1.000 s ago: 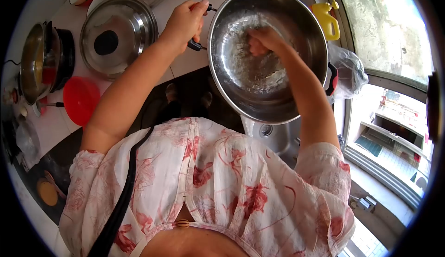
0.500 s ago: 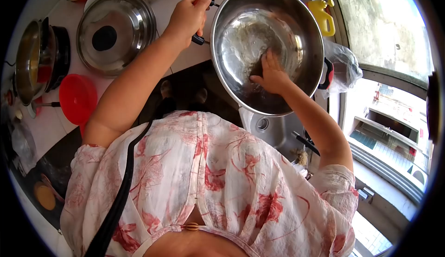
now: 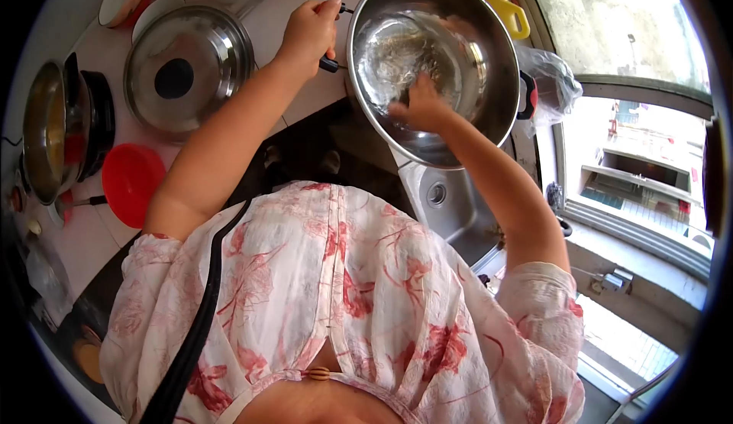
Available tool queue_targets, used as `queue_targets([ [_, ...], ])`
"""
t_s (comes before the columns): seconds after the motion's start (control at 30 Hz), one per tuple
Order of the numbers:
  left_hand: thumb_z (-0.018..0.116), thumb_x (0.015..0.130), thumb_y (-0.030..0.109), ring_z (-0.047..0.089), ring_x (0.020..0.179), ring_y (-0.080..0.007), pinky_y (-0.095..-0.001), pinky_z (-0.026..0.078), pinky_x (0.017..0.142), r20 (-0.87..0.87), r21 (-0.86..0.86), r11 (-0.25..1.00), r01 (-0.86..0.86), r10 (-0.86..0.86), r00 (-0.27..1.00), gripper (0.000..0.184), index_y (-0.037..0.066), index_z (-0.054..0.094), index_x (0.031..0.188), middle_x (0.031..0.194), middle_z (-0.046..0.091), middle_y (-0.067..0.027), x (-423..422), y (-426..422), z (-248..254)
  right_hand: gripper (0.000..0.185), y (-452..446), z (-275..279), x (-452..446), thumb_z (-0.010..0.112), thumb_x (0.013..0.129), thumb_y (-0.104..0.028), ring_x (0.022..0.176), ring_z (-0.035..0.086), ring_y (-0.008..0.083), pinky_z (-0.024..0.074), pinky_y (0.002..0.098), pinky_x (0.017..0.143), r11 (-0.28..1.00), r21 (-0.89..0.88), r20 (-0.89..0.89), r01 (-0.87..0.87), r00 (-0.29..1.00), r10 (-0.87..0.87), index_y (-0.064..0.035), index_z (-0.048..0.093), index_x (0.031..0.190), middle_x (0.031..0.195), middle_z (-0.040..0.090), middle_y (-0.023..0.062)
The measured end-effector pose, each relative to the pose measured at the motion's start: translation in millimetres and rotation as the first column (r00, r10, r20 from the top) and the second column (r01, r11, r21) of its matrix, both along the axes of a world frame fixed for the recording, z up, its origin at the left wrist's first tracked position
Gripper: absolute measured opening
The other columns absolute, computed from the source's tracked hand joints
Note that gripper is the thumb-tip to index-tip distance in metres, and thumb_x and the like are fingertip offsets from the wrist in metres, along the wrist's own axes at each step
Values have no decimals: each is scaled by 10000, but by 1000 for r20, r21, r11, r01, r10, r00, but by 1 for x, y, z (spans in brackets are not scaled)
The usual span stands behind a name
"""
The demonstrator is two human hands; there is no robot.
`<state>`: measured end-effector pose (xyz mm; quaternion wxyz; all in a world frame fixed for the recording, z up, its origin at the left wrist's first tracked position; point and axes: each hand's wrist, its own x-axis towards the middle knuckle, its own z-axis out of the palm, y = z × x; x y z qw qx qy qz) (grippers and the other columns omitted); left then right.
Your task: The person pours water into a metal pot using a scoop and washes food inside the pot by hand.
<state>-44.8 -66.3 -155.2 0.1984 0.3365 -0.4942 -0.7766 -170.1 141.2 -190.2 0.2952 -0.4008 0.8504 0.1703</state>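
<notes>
A large stainless-steel pot [image 3: 500, 65] is tilted over the corner of the sink [image 3: 458, 214], with some water [image 3: 397, 46] in its bottom. My left hand [image 3: 309, 36] is closed around the pot's black side handle. Inside the pot, my right hand [image 3: 422, 105] reaches down to the inner wall near the water. Its thumb stands apart from the fingers, and nothing shows in it; the fingertips are slightly blurred. A second handle, black and red, sticks out on the pot's right side.
Left on the counter lie a steel lid [image 3: 206, 42], a red plastic ladle [image 3: 134, 183] and another steel pot [image 3: 47, 130]. Bowls [image 3: 122, 0] stand at the back. A yellow jug [image 3: 504, 8] and a plastic bag [image 3: 550, 80] are beside the window.
My right hand has slid left and slightly up inside the pot, and its fingers are more bent. The pot has shifted a little, while my left hand keeps its grip.
</notes>
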Motion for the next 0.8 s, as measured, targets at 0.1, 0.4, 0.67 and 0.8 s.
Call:
queue_targets([
  [0.1,477,878,295,336,384,-82,-241,325,381,6,9,1000,25,-25,1000,297,3,469,824,517,384,-3,1,0,3,861,16,3,20,392,801,-587,1314,93,343,146,413,1049,999,19,58,-42,997,41,50,164,1333,1414,53,225],
  [0.4,465,875,265,374,366,-124,-264,356,370,5,23,998,59,-59,998,276,0,466,797,518,427,-34,-1,-5,-3,907,1,-9,4,369,775,-635,1328,74,294,115,398,1056,990,-61,-151,125,980,-133,26,136,1351,1436,37,163],
  [0.67,466,878,282,332,373,-95,-249,329,371,12,0,996,93,-93,996,281,4,457,836,507,372,-9,1,-3,-1,859,14,7,15,388,784,-611,1327,83,281,118,415,1054,998,57,-140,-19,990,27,-16,157,1360,1442,30,138],
  [0.8,469,866,265,402,372,-125,-271,365,363,28,2,997,79,-79,996,279,10,450,755,512,429,-41,-2,-2,2,849,6,-6,-7,395,793,-591,1327,79,282,140,417,1050,996,-26,-237,80,968,-84,0,156,1354,1442,38,133],
])
